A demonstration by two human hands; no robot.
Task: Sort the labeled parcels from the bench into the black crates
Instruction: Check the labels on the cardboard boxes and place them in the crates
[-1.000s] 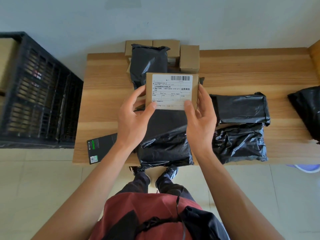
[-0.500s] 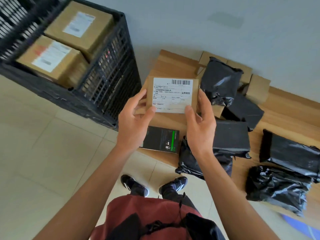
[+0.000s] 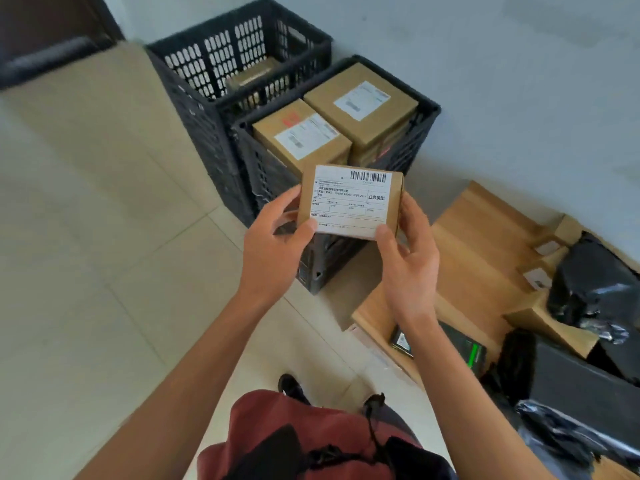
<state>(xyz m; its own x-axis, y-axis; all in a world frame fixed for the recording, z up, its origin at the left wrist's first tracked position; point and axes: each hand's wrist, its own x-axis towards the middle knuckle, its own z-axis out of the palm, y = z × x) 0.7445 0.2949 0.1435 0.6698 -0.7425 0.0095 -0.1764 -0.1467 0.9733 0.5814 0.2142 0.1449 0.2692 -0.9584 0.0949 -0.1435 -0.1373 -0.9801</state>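
A small brown cardboard parcel [image 3: 349, 202] with a white barcode label faces me, held in the air in front of the crates. My left hand [image 3: 273, 244] grips its left edge and my right hand [image 3: 408, 258] grips its right edge, thumbs on the label. Behind it stands a black crate [image 3: 424, 114] holding two labeled brown boxes [image 3: 360, 102]. A second black crate [image 3: 242, 46] stands further back with a box low inside. The wooden bench [image 3: 474, 244] lies to the right with black bag parcels [image 3: 588, 292] and small boxes.
A flat black packet with a green stripe [image 3: 464, 348] lies at the bench's near corner. Pale floor tiles [image 3: 86, 306] spread to the left. A grey wall runs behind crates and bench. A dark door frame [image 3: 41, 32] is at top left.
My view has swung left from the bench toward the crates. Both hands have carried the labeled parcel along, and it now hangs in front of the nearer crate.
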